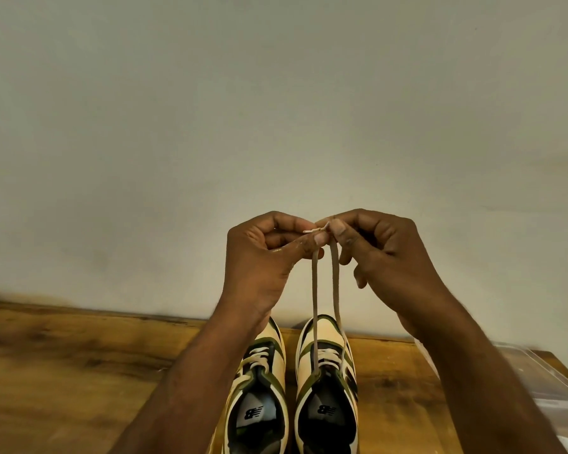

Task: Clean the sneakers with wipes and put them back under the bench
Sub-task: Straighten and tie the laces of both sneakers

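A wooden bench (79, 371) against a pale wall holds two cream-and-green sneakers (325, 388) side by side, with clear plastic packaging (551, 385) at its right end.

Plain wall (276, 109) w/ wood bench (63, 371)

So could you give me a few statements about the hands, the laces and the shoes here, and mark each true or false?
1. Both hands hold lace ends of the right sneaker. True: the left hand and right hand pinch the laces above it.
2. The sneakers sit on the floor. False: they stand on a wooden surface against the wall.
3. The left sneaker has its lace pulled up. False: its lace lies on the shoe.
4. The two sneakers stand side by side. True.
5. A hand holds a wipe. False: no wipe is in either hand.
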Demonstrator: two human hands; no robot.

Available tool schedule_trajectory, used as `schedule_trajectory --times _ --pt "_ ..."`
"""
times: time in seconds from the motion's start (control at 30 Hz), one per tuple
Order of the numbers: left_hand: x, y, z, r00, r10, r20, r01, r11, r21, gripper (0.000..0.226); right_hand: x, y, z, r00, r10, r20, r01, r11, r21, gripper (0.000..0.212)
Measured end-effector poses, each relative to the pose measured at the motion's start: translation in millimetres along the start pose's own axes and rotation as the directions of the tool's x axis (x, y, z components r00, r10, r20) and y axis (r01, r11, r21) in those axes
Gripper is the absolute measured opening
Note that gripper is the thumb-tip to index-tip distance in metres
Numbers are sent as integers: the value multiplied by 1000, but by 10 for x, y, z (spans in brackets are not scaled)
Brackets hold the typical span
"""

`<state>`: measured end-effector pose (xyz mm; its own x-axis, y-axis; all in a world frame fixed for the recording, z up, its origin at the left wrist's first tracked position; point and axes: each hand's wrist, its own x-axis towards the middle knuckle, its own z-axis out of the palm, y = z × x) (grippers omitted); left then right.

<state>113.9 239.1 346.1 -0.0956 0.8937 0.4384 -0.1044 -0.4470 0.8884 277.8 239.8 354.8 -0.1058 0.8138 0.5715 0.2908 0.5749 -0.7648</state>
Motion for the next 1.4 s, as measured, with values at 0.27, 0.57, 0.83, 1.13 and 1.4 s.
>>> schedule_trajectory --times 0.27,0.57,0.83,1.13,1.4 --pt "-15 -3 20 996 4 88 -6 1000 13 17 -7 75 85 990 24 -142 -27 999 -19 8" --pt "-2 -51 10 994 -13 108 1 993 117 10 -14 133 140 972 21 -234 -33 998 -46 7" --pt "-27 -76 5 1000 -14 14 13 995 102 11 -49 121 175 965 35 -258 -39 999 -14 11" --pt "2 -54 -22 1000 17 -23 -14 993 119 12 -30 82 -15 998 -60 3 58 946 -319 19" --pt "37 -39 -11 998 7 66 -19 985 172 10 -13 66 -42 994 -108 -28 90 921 -380 19"
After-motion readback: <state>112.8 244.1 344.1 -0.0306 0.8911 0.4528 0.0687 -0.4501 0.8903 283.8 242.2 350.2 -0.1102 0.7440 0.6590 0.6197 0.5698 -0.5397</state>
